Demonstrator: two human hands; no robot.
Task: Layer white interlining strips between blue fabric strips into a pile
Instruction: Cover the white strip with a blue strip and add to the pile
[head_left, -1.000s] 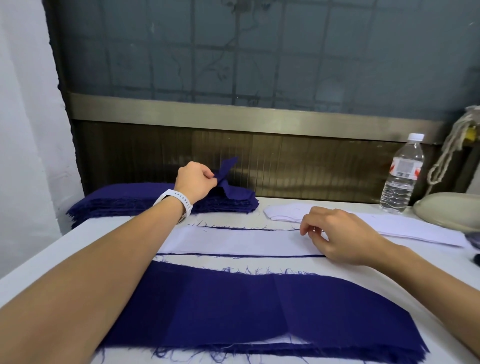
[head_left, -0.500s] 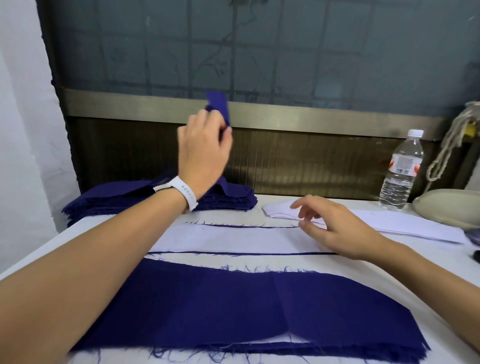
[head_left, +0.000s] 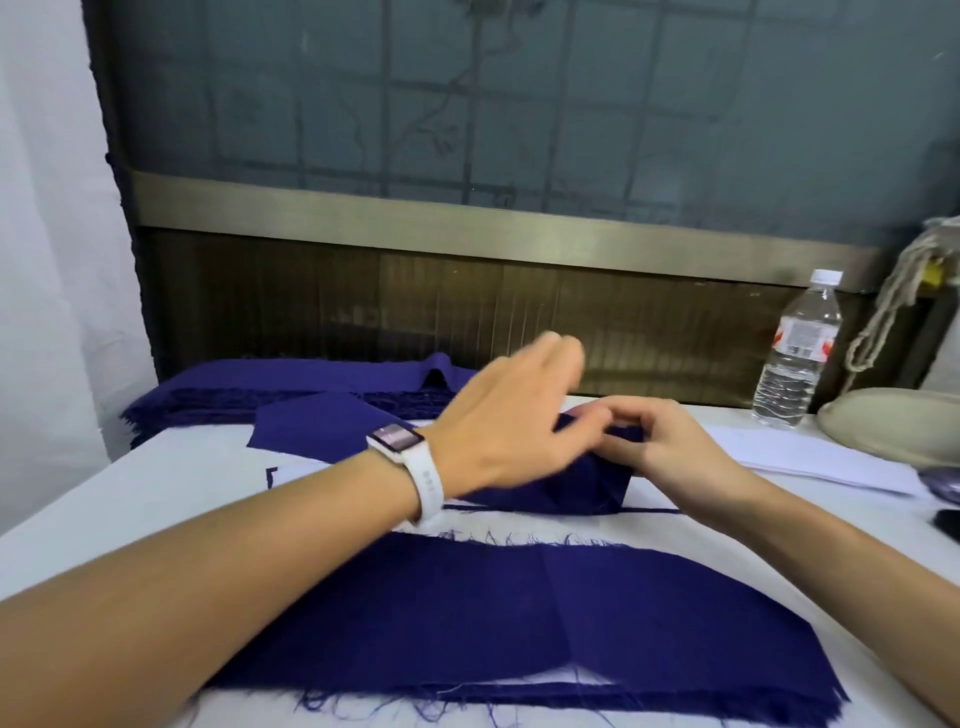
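Navy cloth everywhere, lol. One dark blue fabric strip (head_left: 317, 428) lies slanted across the middle of the frame. Its right end is bunched up where the right hand (head_left: 670, 447) pinches it with curled fingers. The left hand (head_left: 506, 423) is over the same strip. It's blurry, the fingers look stretched out, and I honestly can't tell if it's gripping anything. There's a white-strapped smartwatch (head_left: 415, 465) on that wrist, but the screen's unreadable.

The stack of dark blue fabric strips (head_left: 291, 382) sits upper left against the brown panel. The loose white interlining strips (head_left: 810, 454) are at the right. The wide blue-topped layered pile (head_left: 519, 613) runs along the bottom, with frayed threads on both long edges and a sliver of white peeking out at its near edge.

The clear plastic water bottle (head_left: 795, 358) at upper right has a red-and-white label, too small to read. White tabletop (head_left: 156, 499) shows at the left, plus a narrow band between the near pile and the hands.
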